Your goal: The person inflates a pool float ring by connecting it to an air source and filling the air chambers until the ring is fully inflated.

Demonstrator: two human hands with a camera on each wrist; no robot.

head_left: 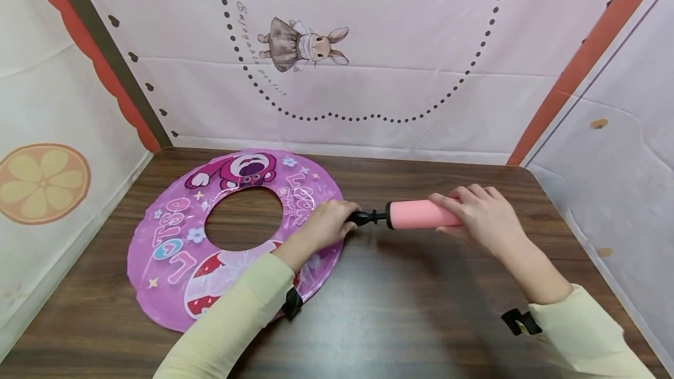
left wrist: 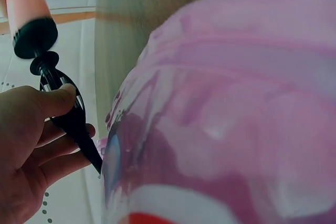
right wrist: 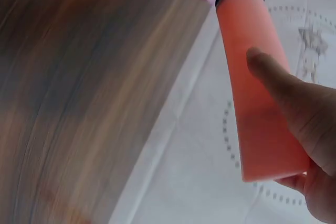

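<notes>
A purple inflatable swim ring [head_left: 171,227] with a pink bear print lies on the left of the table, looking puffed out. To its right a pink hand pump [head_left: 418,215] is held roughly level. My left hand [head_left: 329,221] grips the pump's black handle [left wrist: 75,121] between thumb and fingers beside the ring's right edge. The handle's tapered tip reaches the ring in the left wrist view; its contact with any valve is hidden. My right hand [head_left: 484,215] holds the pink barrel [right wrist: 252,108] near its far end, thumb along its side.
Dark wood-grain table [head_left: 400,320] lies under everything. A printed cloth backdrop [head_left: 389,28] with a rabbit rises behind, and cloth walls [head_left: 621,151] stand at both sides. Black straps [head_left: 521,321] sit by the sleeve cuffs.
</notes>
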